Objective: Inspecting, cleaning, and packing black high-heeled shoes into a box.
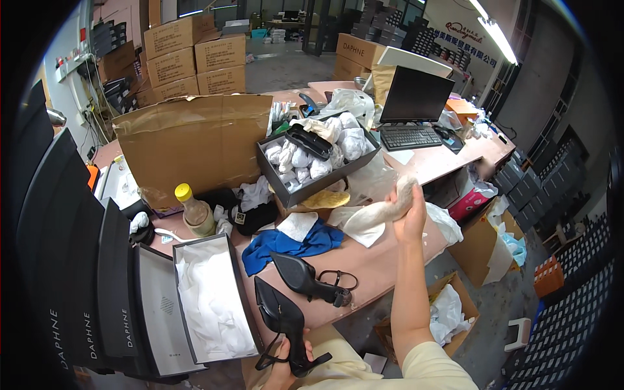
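My left hand (281, 372), near the bottom edge, is wrapped round the heel end of a black high-heeled sandal (286, 313), its toe pointing away from me. Its mate, another black sandal (299, 275) with an ankle strap, lies on its side on the pink table just beyond. My right hand (412, 220) reaches out over the table's right side, closed on a whitish cloth (372, 216) that trails leftward onto the tabletop. Left of the sandals sits an open shoe box (180, 305) with white tissue paper (214, 299) in it. A blue cloth (260, 251) lies behind the sandals.
A dark box (325, 181) of crumpled white paper balls stands mid-table. Behind the shoe box is a yellow-capped bottle (192, 207). Tall black shoe boxes (117, 286) crowd the left. A monitor (417, 95) and keyboard (409, 137) are back right; a carton (469, 305) stands below the table.
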`<state>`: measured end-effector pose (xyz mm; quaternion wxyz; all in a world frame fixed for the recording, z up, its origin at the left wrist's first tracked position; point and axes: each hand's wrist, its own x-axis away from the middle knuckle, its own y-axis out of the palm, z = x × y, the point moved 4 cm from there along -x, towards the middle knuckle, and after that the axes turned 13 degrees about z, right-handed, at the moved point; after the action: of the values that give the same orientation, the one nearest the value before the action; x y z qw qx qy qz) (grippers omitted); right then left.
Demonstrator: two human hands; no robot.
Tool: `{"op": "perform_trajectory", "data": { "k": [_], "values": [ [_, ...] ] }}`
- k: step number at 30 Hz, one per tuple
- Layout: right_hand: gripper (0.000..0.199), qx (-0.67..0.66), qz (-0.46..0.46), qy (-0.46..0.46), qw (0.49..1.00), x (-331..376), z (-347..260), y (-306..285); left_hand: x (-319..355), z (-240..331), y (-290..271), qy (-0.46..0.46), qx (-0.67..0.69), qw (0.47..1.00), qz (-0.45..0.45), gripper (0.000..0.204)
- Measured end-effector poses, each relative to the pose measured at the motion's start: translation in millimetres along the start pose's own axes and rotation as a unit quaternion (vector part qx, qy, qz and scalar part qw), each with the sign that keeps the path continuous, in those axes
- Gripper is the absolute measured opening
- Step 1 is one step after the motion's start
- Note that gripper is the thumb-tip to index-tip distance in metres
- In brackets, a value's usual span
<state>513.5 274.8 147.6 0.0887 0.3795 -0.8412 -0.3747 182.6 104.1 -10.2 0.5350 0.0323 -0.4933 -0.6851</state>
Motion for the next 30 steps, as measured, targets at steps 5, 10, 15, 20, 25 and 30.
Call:
{"op": "perform_trajectory", "data": {
  "k": [5, 10, 15, 20, 25, 30],
  "values": [
    [0.023, 0.081, -0.095, 0.078, 0.989, 19, 2, 4, -4, -8, -1, -0.005, 0.015, 1.0, -0.014, 0.064],
    [0.019, 0.09, -0.138, 0.148, 0.975, 36, 14, 21, -2, -10, -7, 0.009, 0.035, 0.999, -0.029, 0.061],
    [0.017, 0.141, -0.191, 0.137, 0.962, 70, 24, 77, -12, -23, -19, -0.024, 0.022, 0.999, -0.004, 0.065],
    [0.01, 0.306, -0.185, -0.069, 0.931, 113, 101, 194, -10, -21, -17, -0.026, 0.042, 0.999, 0.022, 0.048],
    [0.008, 0.364, -0.228, -0.373, 0.823, 136, 200, 271, 4, -5, -5, -0.024, -0.022, 0.999, 0.031, 0.049],
    [0.016, 0.499, -0.26, -0.489, 0.667, 145, 262, 282, 6, -14, -16, -0.065, -0.059, 0.994, 0.064, 0.039]
  ]
}}
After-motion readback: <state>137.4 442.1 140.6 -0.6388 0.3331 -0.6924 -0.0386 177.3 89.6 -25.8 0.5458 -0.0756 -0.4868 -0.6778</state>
